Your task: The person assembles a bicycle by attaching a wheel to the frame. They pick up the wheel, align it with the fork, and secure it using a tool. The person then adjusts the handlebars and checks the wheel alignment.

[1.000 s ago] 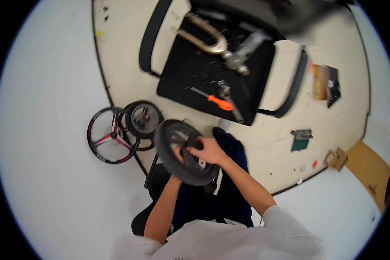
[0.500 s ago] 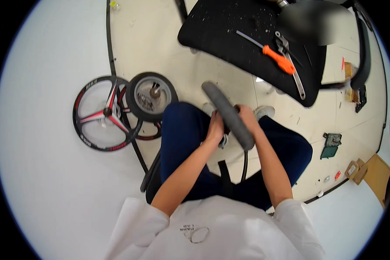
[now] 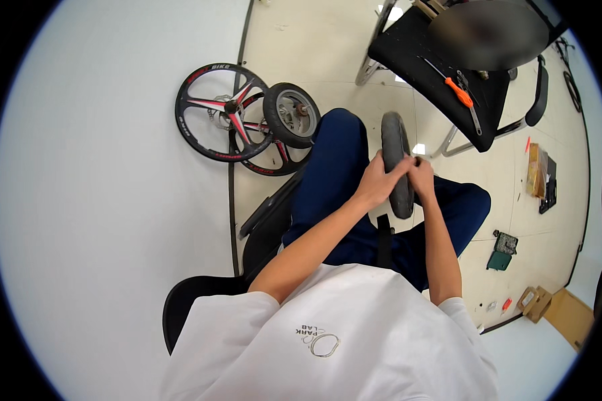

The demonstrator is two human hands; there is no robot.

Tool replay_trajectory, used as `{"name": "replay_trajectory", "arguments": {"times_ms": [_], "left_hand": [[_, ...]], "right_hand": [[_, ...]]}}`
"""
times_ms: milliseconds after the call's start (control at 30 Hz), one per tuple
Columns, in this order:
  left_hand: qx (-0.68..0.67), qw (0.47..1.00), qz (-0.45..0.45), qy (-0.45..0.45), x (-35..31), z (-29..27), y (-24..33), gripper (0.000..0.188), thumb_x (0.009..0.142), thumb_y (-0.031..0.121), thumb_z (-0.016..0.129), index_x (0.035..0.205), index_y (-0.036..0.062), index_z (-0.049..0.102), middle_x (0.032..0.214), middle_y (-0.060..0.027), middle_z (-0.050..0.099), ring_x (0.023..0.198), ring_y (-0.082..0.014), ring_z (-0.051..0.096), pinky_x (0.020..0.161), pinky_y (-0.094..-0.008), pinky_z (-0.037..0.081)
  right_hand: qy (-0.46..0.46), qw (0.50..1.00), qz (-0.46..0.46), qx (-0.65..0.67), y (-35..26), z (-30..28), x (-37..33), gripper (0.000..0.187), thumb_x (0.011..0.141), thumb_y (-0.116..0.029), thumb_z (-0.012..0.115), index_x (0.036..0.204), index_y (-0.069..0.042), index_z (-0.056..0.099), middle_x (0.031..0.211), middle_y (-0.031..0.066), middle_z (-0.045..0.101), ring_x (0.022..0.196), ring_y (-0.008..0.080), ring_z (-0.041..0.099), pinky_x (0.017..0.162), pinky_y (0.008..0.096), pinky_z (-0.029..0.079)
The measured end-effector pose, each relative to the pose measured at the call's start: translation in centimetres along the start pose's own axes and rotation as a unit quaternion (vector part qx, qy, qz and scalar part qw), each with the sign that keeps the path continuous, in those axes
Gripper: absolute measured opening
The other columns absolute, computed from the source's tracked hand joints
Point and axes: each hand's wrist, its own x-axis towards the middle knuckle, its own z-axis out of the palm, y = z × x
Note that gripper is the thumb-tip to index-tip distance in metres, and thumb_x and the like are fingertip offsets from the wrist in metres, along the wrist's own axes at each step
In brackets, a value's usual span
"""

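Note:
A small dark grey tyre (image 3: 394, 137) stands nearly edge-on between my knees, so its inside is hidden from me. My left hand (image 3: 380, 180) grips it from the left, with the thumb laid across the tread. On the opposite side, my right hand (image 3: 421, 178) is closed against the tyre's right edge, its fingertips partly hidden. A black strap (image 3: 384, 244) hangs between my thighs below the tyre.
Left of my leg lie spoked wheels with red and white spokes (image 3: 231, 107) and a small grey-rimmed wheel (image 3: 294, 113). A black chair (image 3: 421, 53) ahead holds an orange-handled screwdriver (image 3: 458, 92) and a wrench (image 3: 475, 121). Right are a green case (image 3: 500, 259) and cardboard boxes (image 3: 535, 304).
My view has shifted, moving the surroundings in the picture. The tyre has turned from slanted to nearly upright, and my left thumb has come over its tread.

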Motion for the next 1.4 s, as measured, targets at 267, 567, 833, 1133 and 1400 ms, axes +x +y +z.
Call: {"name": "replay_trajectory", "arguments": {"times_ms": [267, 567, 833, 1133, 1400], "left_hand": [[-0.047, 0.96, 0.208, 0.182, 1.1, -8.7, 10.1, 0.026, 0.071, 0.014, 0.068, 0.089, -0.0035, 0.062, 0.08, -0.0095, 0.068, 0.072, -0.0157, 0.063, 0.068, -0.0296, 0.05], [-0.089, 0.944, 0.129, 0.291, -5.9, -25.5, 7.5, 0.042, 0.068, 0.004, 0.062, 0.108, -0.0081, 0.061, 0.104, -0.0132, 0.067, 0.091, -0.0184, 0.062, 0.082, -0.029, 0.047], [0.034, 0.951, 0.029, 0.305, -11.3, -31.6, -0.1, 0.047, 0.061, 0.004, 0.057, 0.106, -0.0083, 0.06, 0.103, -0.0144, 0.067, 0.095, -0.0204, 0.063, 0.083, -0.0298, 0.048], [0.059, 0.944, -0.06, 0.318, -12.2, -35.1, -4.1, 0.044, 0.058, 0.005, 0.057, 0.099, -0.0081, 0.062, 0.09, -0.0118, 0.068, 0.075, -0.0165, 0.061, 0.068, -0.0281, 0.049], [0.057, 0.922, -0.276, 0.266, -13.3, -40.4, -13.4, 0.037, 0.054, 0.003, 0.06, 0.09, -0.005, 0.065, 0.079, -0.0096, 0.065, 0.066, -0.0175, 0.059, 0.059, -0.0294, 0.046]], "right_hand": [[0.024, 0.978, -0.113, 0.175, -19.4, -1.1, 4.0, 0.067, 0.09, -0.055, 0.05, 0.086, 0.01, 0.066, 0.067, 0.0185, 0.061, 0.069, 0.0264, 0.059, 0.07, 0.0394, 0.045], [-0.199, 0.961, -0.124, 0.15, -27.8, 17.3, 1.2, 0.051, 0.089, -0.041, 0.052, 0.085, 0.008, 0.065, 0.08, 0.0289, 0.064, 0.083, 0.0429, 0.063, 0.077, 0.0468, 0.048], [-0.426, 0.867, 0.11, 0.233, -22.2, 27.8, -5.2, 0.038, 0.093, -0.03, 0.052, 0.075, 0.003, 0.058, 0.059, 0.0065, 0.052, 0.047, 0.0164, 0.049, 0.045, 0.0315, 0.041], [-0.408, 0.841, 0.19, 0.299, -20.0, 27.4, -2.4, 0.027, 0.09, -0.021, 0.055, 0.08, 0.004, 0.058, 0.063, 0.0047, 0.051, 0.049, 0.0118, 0.042, 0.044, 0.0287, 0.032], [-0.363, 0.836, 0.224, 0.346, -20.0, 27.1, -1.3, 0.025, 0.088, -0.021, 0.055, 0.08, 0.003, 0.058, 0.064, 0.0026, 0.05, 0.049, 0.0101, 0.041, 0.044, 0.0269, 0.032]]}}
